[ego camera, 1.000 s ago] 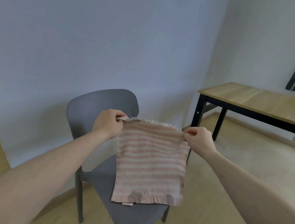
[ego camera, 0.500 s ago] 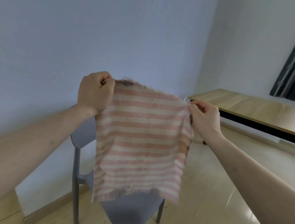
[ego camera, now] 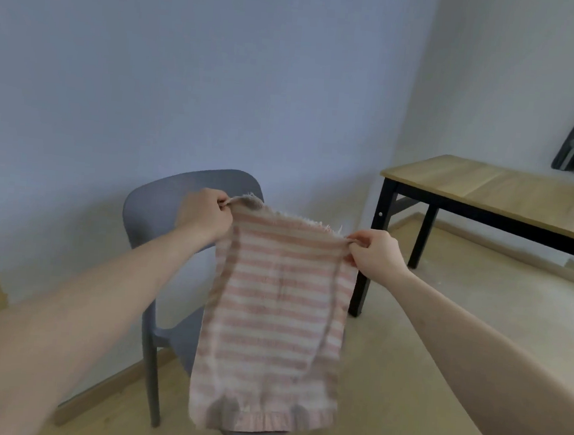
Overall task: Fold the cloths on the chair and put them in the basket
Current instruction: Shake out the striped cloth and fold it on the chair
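Hands [ego camera: 204, 218] [ego camera: 377, 255] on cloth [ego camera: 275, 323] top corners

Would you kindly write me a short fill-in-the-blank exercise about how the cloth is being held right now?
1. The striped cloth is pinched at its top corners by ____ hands.
2. The cloth hangs in front of a grey ____.
3. The left hand and right hand hold the ____ edge of the cloth.
4. The wooden table stands to the person's ____.

Missing words: two; chair; top; right
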Motion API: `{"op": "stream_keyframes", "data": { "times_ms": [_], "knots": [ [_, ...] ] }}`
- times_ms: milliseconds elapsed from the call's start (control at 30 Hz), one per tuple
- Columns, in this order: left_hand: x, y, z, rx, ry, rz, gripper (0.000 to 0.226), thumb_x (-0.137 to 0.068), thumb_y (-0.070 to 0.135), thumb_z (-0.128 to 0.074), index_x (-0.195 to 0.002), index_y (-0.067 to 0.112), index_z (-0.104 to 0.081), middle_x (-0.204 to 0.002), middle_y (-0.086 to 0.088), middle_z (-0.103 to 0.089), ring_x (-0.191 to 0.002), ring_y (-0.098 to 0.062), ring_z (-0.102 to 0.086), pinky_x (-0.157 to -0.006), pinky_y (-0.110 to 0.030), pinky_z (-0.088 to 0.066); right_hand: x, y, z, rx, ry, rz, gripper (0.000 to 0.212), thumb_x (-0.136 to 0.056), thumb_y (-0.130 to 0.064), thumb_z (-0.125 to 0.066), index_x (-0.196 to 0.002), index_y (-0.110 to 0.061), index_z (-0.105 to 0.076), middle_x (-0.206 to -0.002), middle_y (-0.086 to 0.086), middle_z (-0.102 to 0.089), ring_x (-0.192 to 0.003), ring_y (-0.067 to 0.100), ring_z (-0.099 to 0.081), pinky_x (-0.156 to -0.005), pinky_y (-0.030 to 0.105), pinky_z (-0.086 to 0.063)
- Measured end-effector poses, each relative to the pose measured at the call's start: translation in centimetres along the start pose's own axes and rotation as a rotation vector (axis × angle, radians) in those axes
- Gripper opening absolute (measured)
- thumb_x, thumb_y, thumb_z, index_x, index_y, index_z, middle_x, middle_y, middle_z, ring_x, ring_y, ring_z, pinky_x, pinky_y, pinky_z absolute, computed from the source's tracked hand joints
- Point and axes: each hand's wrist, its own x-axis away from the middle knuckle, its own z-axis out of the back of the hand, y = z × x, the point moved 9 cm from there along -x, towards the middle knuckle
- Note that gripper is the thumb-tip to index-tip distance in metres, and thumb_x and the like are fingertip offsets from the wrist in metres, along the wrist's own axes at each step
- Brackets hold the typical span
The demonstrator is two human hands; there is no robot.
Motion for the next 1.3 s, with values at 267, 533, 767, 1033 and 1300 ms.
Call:
{"op": "stream_keyframes", "data": {
  "times_ms": [267, 533, 767, 1033, 1300],
  "knots": [
    [4.8, -2.1, -4.3, -0.030, -0.047, -0.052, 0.030, -0.092, 0.013, -0.056, -0.098, 0.027, -0.082, -0.096, 0.009, -0.079, -0.094, -0.018, -0.069, -0.077, -0.026, -0.049, 1.4, 5.8, -4.4, 0.155, -0.088, 0.021, 0.024, -0.099, -0.010, -0.054, -0.102, -0.020, -0.076, -0.094, -0.006, -0.072, -0.081, 0.017, -0.067, -0.069, 0.024, -0.053],
    [13.4, -6.3, -10.3, -0.115, -0.239, -0.071, 0.029, -0.101, 0.021, -0.058, -0.124, 0.021, -0.075, -0.129, 0.005, -0.071, -0.118, -0.015, -0.065, -0.097, -0.023, -0.048, 8.3, 13.4, -8.6, 0.230, -0.235, -0.015, 0.028, -0.093, -0.003, -0.058, -0.096, -0.022, -0.079, -0.097, -0.008, -0.075, -0.094, 0.011, -0.068, -0.083, 0.023, -0.049],
    [18.4, -9.7, -12.6, -0.221, -0.342, -0.009, 0.036, -0.096, 0.021, -0.054, -0.125, 0.025, -0.075, -0.131, 0.008, -0.070, -0.122, -0.016, -0.063, -0.108, -0.033, -0.047, 12.7, 17.0, -10.4, 0.352, -0.282, -0.030, 0.035, -0.091, -0.002, -0.056, -0.100, -0.023, -0.083, -0.107, -0.011, -0.078, -0.101, 0.010, -0.070, -0.086, 0.021, -0.051],
    [21.1, -12.9, -13.2, -0.194, -0.318, 0.100, 0.033, -0.094, 0.022, -0.055, -0.117, 0.031, -0.077, -0.116, 0.012, -0.076, -0.104, -0.013, -0.069, -0.088, -0.030, -0.057, 15.2, 17.9, -11.4, 0.279, -0.196, -0.048, 0.031, -0.092, -0.008, -0.062, -0.088, -0.031, -0.083, -0.105, -0.020, -0.055, -0.097, 0.007, -0.058, -0.078, 0.021, -0.041],
    [18.2, -12.6, -11.3, -0.017, -0.113, 0.061, 0.030, -0.097, 0.016, -0.058, -0.120, 0.023, -0.077, -0.120, 0.009, -0.075, -0.090, -0.011, -0.070, -0.089, -0.021, -0.049, 14.4, 14.2, -11.8, 0.154, -0.143, -0.024, 0.027, -0.086, -0.008, -0.067, -0.076, -0.031, -0.077, -0.094, -0.015, -0.068, -0.085, 0.004, -0.064, -0.074, 0.026, -0.054]
  ]
}}
